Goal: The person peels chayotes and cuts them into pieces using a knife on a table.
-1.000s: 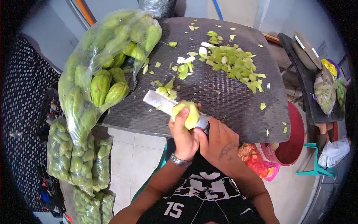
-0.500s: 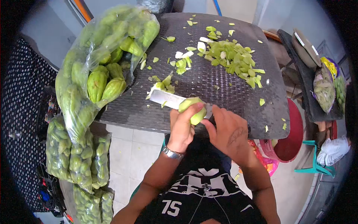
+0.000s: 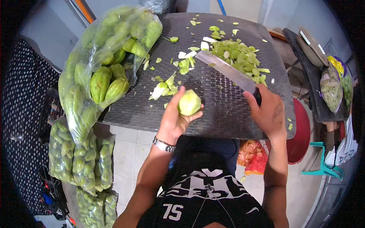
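In my left hand (image 3: 175, 117) rests a peeled, pale green chayote (image 3: 189, 102), held between thumb and fingers above the table's near edge. My right hand (image 3: 267, 108) is wrapped around the dark handle of a broad-bladed knife (image 3: 230, 73). The blade points up and to the left, apart from the chayote, with its middle beside a heap of green slices (image 3: 237, 57). Small piles of peelings and pale chunks (image 3: 164, 89) lie just beyond my left hand. Unpeeled chayotes (image 3: 99, 86) show at the mouth of a large clear plastic bag (image 3: 78, 102) on the left.
The dark woven-pattern table (image 3: 213, 125) carries scattered scraps. More bagged chayotes (image 3: 81, 159) stand low on the left. Below the right edge are a red tub (image 3: 300, 133) and a red net bag (image 3: 254, 157). A teal stool (image 3: 323, 163) and a side table (image 3: 315, 83) with bagged vegetables are farther right.
The knife has come away from the chayote and swung up to the right with my right hand. My left hand has shifted slightly left and turned, still holding the chayote.
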Demonstrator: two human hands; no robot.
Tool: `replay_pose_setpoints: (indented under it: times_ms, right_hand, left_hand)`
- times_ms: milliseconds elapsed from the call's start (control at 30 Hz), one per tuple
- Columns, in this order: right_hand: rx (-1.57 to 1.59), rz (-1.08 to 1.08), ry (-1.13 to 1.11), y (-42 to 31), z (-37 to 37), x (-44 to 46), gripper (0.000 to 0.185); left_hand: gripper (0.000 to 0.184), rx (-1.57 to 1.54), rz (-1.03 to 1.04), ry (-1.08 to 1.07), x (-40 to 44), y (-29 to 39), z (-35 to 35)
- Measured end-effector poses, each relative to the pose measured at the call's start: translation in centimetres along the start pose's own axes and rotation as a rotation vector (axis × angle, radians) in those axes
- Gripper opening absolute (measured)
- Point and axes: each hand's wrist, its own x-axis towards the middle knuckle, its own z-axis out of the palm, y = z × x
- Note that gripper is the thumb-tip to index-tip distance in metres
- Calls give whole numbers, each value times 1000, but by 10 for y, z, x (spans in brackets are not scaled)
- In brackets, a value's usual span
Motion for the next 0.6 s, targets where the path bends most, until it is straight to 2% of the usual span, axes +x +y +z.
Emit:
replay_pose_setpoints:
  times_ms: [100, 233, 333, 367, 400, 500, 600]
  right_hand:
    - [66, 66, -74, 2, 8, -11, 33]
    - [150, 214, -187, 2, 14, -21, 33]
    - [252, 309, -250, 0, 10, -24, 34]
    - [302, 313, -235, 3, 16, -28, 33]
    - [353, 319, -221, 5, 23, -33, 33]
    - [683, 303, -189, 2, 39, -47, 32]
    - [1100, 482, -306, -15, 33, -52, 33]
  left_hand:
    - [42, -163, -64, -145, 1, 4, -7]
    - [36, -127, -34, -6, -8, -4, -8]
    - [34, -119, 2, -66, -11, -8, -21]
    - [33, -171, -34, -280, -11, -3, -36]
    - [33, -130, -5, -255, -14, -3, -34]
    - [33, 11, 74, -157, -22, -4, -24]
    - [33, 104, 129, -70, -26, -9, -11]
